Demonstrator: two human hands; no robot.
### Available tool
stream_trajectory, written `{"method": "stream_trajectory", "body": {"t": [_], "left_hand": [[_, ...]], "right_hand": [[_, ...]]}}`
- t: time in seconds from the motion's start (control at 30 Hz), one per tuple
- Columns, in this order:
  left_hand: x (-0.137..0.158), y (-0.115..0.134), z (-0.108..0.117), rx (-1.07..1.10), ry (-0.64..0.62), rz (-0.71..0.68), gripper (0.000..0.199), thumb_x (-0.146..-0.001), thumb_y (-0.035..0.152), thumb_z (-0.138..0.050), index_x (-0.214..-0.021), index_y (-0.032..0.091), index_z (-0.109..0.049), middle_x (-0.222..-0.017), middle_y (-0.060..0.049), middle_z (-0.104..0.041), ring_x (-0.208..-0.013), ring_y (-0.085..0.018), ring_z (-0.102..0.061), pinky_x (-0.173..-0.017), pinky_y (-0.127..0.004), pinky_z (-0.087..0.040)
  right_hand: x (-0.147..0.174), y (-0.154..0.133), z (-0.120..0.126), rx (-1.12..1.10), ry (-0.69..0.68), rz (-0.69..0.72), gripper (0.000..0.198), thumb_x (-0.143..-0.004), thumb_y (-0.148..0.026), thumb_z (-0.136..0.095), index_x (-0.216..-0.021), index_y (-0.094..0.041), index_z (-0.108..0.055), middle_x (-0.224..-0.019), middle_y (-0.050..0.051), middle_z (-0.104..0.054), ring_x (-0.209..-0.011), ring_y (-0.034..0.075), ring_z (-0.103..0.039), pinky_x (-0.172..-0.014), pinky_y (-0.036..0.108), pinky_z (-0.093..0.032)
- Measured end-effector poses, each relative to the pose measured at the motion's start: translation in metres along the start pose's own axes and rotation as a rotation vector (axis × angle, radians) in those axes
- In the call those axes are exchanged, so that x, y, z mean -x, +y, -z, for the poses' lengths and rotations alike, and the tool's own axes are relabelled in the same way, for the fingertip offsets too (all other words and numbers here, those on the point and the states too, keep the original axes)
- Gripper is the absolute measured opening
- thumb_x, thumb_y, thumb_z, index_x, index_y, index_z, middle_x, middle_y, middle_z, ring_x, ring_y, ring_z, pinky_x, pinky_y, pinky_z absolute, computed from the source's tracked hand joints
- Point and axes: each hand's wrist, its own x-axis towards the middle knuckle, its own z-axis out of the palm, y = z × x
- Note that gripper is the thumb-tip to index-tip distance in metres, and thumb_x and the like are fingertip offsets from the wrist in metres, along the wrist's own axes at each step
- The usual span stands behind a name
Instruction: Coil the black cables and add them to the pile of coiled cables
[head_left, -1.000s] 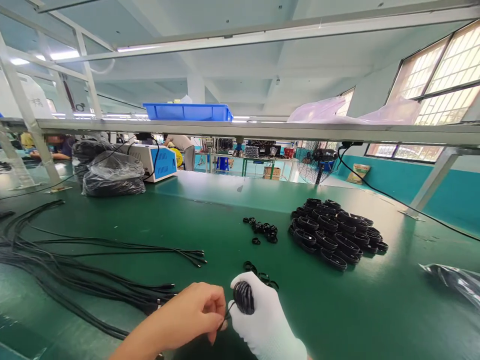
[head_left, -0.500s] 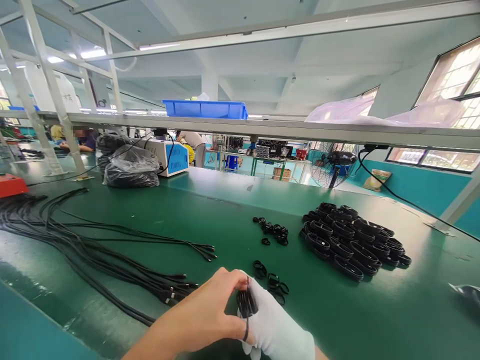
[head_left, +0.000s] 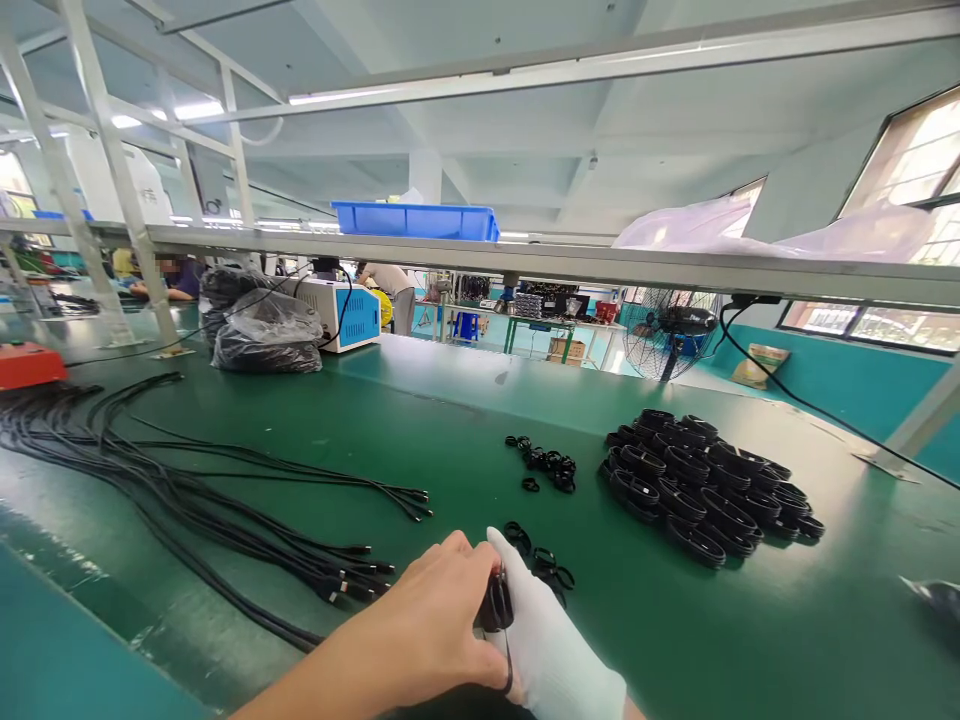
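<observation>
Between my two hands is a coiled black cable [head_left: 496,606], near the front edge of the green table. My bare left hand [head_left: 442,610] closes on its left side, and a thin black band stretches down by the thumb. My right hand [head_left: 544,625], in a white glove, grips the coil from the right. Its fingers are partly hidden behind the coil and my left hand. Just beyond my hands lie a few loose black bands [head_left: 551,570]. A small heap of black bands [head_left: 551,462] sits farther back.
Long straight black cables [head_left: 225,510] spread over the left of the table. A pile of coiled cables [head_left: 705,485] lies to the right. Farther back are a plastic-wrapped bundle [head_left: 266,330] and a blue-and-white machine [head_left: 352,315]. A shelf beam [head_left: 555,262] crosses overhead, bearing a blue tray [head_left: 416,221].
My left hand has turned further over the coil, covering more of it. The stretched band has shifted lower and slightly right. The view has moved slightly.
</observation>
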Motion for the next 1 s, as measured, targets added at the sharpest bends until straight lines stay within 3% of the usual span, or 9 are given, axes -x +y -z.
{"method": "stream_trajectory", "body": {"t": [0.23,0.4,0.5,0.57,0.63,0.7,0.8,0.9,1.0], "left_hand": [[0.002,0.001,0.003,0.107,-0.021,-0.056,0.043,-0.057,0.035,-0.073,-0.098,0.030,-0.058,-0.092,0.001,-0.053,-0.084,-0.021,-0.051,-0.069,-0.027,-0.040],[-0.004,0.008,-0.002,-0.118,0.046,0.001,0.043,-0.049,0.037,-0.075,-0.087,0.021,-0.060,-0.084,-0.004,-0.053,-0.082,-0.027,-0.050,-0.065,-0.032,-0.041],[-0.014,-0.005,0.004,-0.027,-0.071,0.001,0.039,-0.049,0.037,-0.074,-0.081,0.020,-0.062,-0.081,-0.003,-0.057,-0.074,-0.025,-0.053,-0.059,-0.029,-0.040],[-0.019,-0.021,0.012,0.123,-0.191,-0.019,0.026,-0.059,0.037,-0.066,-0.080,0.021,-0.064,-0.079,-0.001,-0.062,-0.072,-0.021,-0.056,-0.058,-0.026,-0.039],[-0.021,-0.035,0.019,0.267,-0.231,-0.027,0.020,-0.072,0.035,-0.054,-0.083,0.021,-0.065,-0.082,0.001,-0.067,-0.075,-0.019,-0.057,-0.062,-0.024,-0.039],[-0.019,-0.043,0.023,0.338,-0.173,-0.016,0.024,-0.080,0.032,-0.044,-0.086,0.021,-0.065,-0.089,0.001,-0.068,-0.079,-0.017,-0.056,-0.065,-0.024,-0.039],[-0.007,-0.040,0.012,0.311,-0.035,-0.015,0.026,-0.083,0.030,-0.040,-0.082,0.020,-0.064,-0.087,0.001,-0.067,-0.081,-0.017,-0.056,-0.069,-0.024,-0.039],[0.011,-0.023,-0.017,0.009,0.183,-0.012,0.028,-0.083,0.023,-0.036,-0.076,0.021,-0.063,-0.079,-0.002,-0.065,-0.073,-0.018,-0.055,-0.064,-0.026,-0.038],[0.021,-0.011,-0.046,-0.325,0.307,-0.092,0.029,-0.078,0.013,-0.037,-0.076,0.022,-0.065,-0.074,-0.006,-0.064,-0.070,-0.021,-0.055,-0.057,-0.028,-0.035]], "right_hand": [[0.000,-0.009,0.005,-0.116,0.026,-0.074,0.093,-0.060,-0.037,-0.072,-0.139,-0.019,-0.026,-0.110,0.011,-0.058,-0.096,0.027,-0.057,-0.081,0.038,-0.045],[0.001,-0.006,-0.004,-0.127,0.103,-0.118,0.088,-0.065,-0.027,-0.066,-0.141,-0.025,-0.020,-0.085,0.003,-0.061,-0.079,0.022,-0.059,-0.071,0.035,-0.045],[-0.001,-0.008,-0.007,-0.087,0.142,-0.138,0.092,-0.058,-0.015,-0.065,-0.138,-0.028,-0.021,-0.074,-0.002,-0.058,-0.068,0.018,-0.056,-0.062,0.031,-0.044],[-0.002,-0.015,-0.007,-0.067,0.170,-0.159,0.077,-0.054,-0.010,-0.061,-0.126,-0.027,-0.038,-0.068,-0.004,-0.055,-0.059,0.014,-0.051,-0.054,0.027,-0.041],[-0.003,-0.023,-0.005,-0.123,0.130,-0.203,0.046,-0.055,-0.011,-0.054,-0.099,-0.023,-0.050,-0.059,-0.006,-0.050,-0.049,0.010,-0.045,-0.044,0.023,-0.035],[-0.003,-0.030,-0.003,-0.268,-0.004,-0.265,0.027,-0.055,-0.011,-0.051,-0.079,-0.022,-0.045,-0.051,-0.008,-0.044,-0.041,0.008,-0.040,-0.038,0.021,-0.030],[-0.003,-0.035,-0.001,-0.411,-0.213,-0.329,0.032,-0.050,-0.007,-0.053,-0.076,-0.020,-0.041,-0.054,-0.009,-0.046,-0.037,0.006,-0.043,-0.036,0.020,-0.032],[-0.003,-0.036,0.001,-0.287,-0.133,-0.354,0.035,-0.048,-0.004,-0.050,-0.075,-0.021,-0.038,-0.052,-0.012,-0.041,-0.034,0.005,-0.040,-0.035,0.019,-0.028],[-0.001,-0.036,0.008,-0.150,-0.041,-0.217,0.034,-0.047,-0.001,-0.046,-0.072,-0.021,-0.037,-0.050,-0.013,-0.034,-0.040,0.002,-0.031,-0.037,0.016,-0.022]]}}
